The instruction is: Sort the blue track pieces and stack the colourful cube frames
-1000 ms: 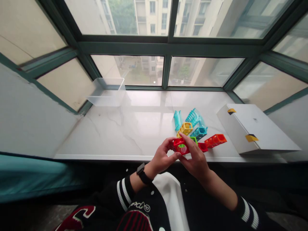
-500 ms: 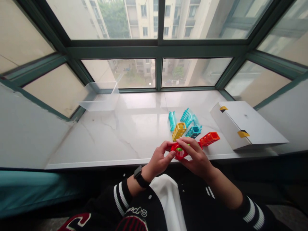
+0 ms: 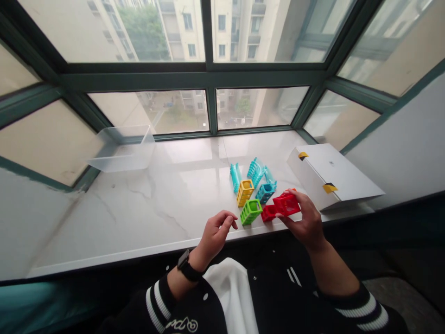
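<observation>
Right hand (image 3: 306, 223) gripped a red block (image 3: 285, 205), held just above the front edge of the marble sill (image 3: 156, 199). Left hand (image 3: 214, 233) was empty, fingers loosely curled, just beside a green block (image 3: 251, 211). Yellow block (image 3: 245, 191) and teal pieces (image 3: 256, 170) lay behind; white box (image 3: 330, 174) to the right.

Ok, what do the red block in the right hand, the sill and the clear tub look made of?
Red lattice block in the right hand: moulded plastic by its look, saturated colour, open cut-out walls. Sill: polished stone or a marble-look slab, white with grey veins, mirroring the window. Clear tub: thin translucent plastic, frosted; dim shapes show through.
</observation>
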The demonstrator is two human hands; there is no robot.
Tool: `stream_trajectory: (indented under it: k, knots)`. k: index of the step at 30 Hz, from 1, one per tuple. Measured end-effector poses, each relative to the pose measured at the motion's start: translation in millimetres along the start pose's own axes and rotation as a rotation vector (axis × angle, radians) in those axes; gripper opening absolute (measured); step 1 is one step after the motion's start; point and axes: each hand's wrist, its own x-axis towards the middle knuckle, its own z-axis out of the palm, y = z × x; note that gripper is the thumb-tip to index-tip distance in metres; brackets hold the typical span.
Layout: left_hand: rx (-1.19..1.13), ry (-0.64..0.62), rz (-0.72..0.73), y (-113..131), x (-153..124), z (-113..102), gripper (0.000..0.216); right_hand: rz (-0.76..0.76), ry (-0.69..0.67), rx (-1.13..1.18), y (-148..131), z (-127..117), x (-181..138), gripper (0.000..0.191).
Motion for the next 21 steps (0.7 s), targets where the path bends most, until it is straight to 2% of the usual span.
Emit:
stream_trajectory:
  k: [6, 14, 17, 21]
  knots:
    - [0.044, -0.022, -0.006, -8, 3, 4, 0.032, 0.128, 0.014, -0.031, 20, -3, -21, 0.068]
    - [0.118, -0.042, -0.011, -11, 6, 8, 0.029, 0.248, -0.064, -0.013, 34, 19, -43, 0.067]
    - [0.177, -0.145, 0.008, -4, 4, 13, 0.031, 0.292, -0.071, 0.004, 37, 25, -48, 0.067]
    - [0.185, -0.415, 0.027, 4, 0, 32, 0.034, 0.343, -0.067, 0.011, 41, 29, -51, 0.068]
